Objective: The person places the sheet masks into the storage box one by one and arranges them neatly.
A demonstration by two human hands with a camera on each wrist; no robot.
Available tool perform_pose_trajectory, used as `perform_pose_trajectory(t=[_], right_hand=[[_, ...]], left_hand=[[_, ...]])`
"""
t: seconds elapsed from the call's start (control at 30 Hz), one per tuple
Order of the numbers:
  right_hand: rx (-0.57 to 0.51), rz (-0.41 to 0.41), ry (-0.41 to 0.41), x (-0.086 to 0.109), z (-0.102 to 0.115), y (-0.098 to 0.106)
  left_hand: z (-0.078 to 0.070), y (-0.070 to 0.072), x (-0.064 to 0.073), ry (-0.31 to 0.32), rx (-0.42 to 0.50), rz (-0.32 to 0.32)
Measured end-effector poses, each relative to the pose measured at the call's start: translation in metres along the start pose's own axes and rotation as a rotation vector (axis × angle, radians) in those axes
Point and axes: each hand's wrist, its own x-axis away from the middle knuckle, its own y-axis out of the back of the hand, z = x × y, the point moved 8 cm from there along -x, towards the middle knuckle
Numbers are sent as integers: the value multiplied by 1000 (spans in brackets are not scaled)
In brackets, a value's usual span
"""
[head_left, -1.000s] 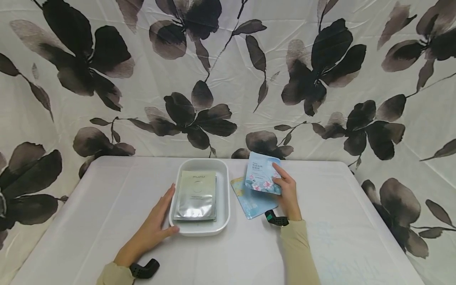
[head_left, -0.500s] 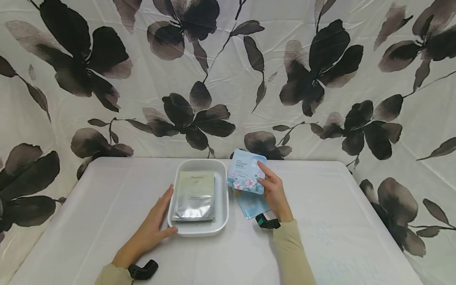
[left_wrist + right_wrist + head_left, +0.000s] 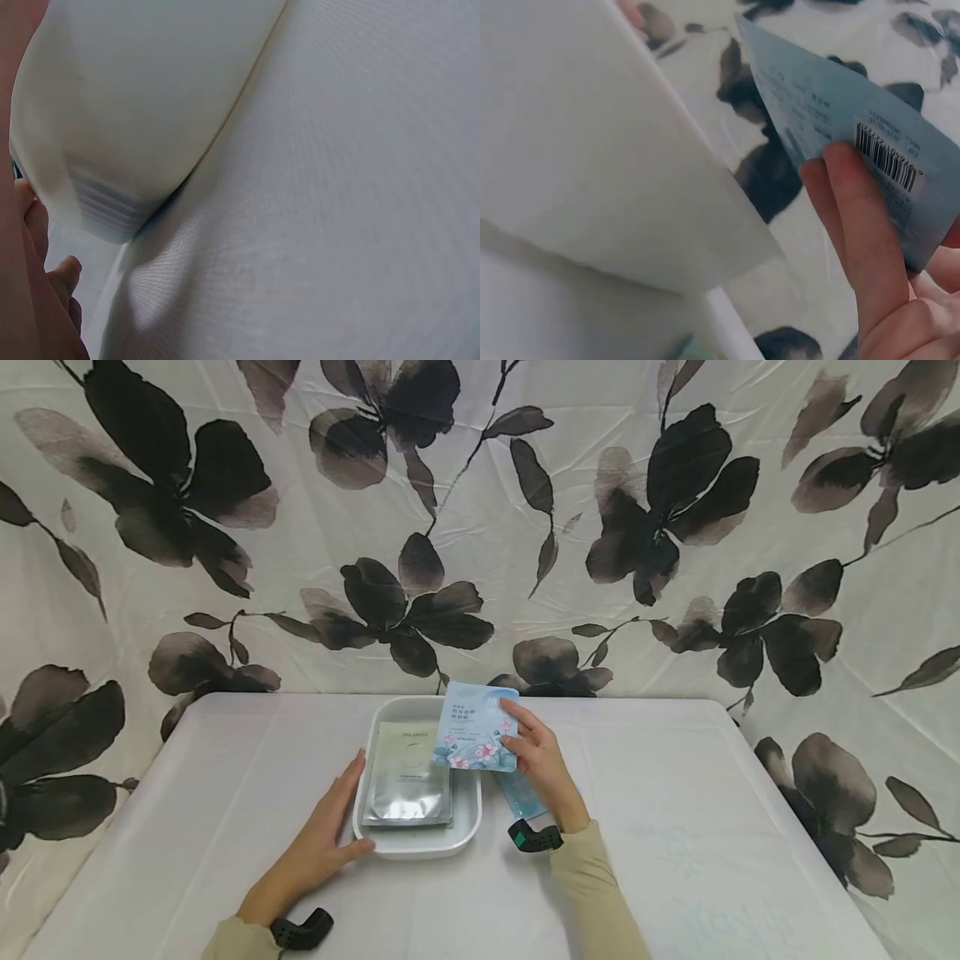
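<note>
My right hand [image 3: 546,768] pinches a light blue sachet with pink flowers, a face mask packet [image 3: 476,727], by its right edge. The packet is raised and overlaps the right rim of a white tray [image 3: 420,842] in the head view. Its printed back with a barcode [image 3: 889,157] faces the right wrist camera. Inside the tray lies a small stack of pale green and silver packets [image 3: 408,777]. Along the tray's left side rests my left hand [image 3: 322,835], fingers extended against the wall, thumb at the near corner. The left wrist view shows the tray's outer wall [image 3: 142,97].
Another blue packet [image 3: 522,795] lies on the white table [image 3: 697,810] right of the tray, partly hidden beneath my right hand and wrist. Behind the table's far edge hangs a white curtain with dark flowers [image 3: 540,635].
My right hand has carried the blue face mask packet leftward, from above the other blue packet to over the tray's right side. The left hand has stayed at the tray.
</note>
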Motion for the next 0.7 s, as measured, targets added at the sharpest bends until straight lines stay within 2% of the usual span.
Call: perform_pose_trajectory(t=[0.27,0.53,0.7], right_hand=[[145,44,-101,-1,-10,-41],[225,93,-131,1,-16,-76],[342,146,-133,4,-18,-96]], left_hand=[[0,0,-1,23,5,9],[0,0,0,22,13,8],[0,1,1,42,17,10]])
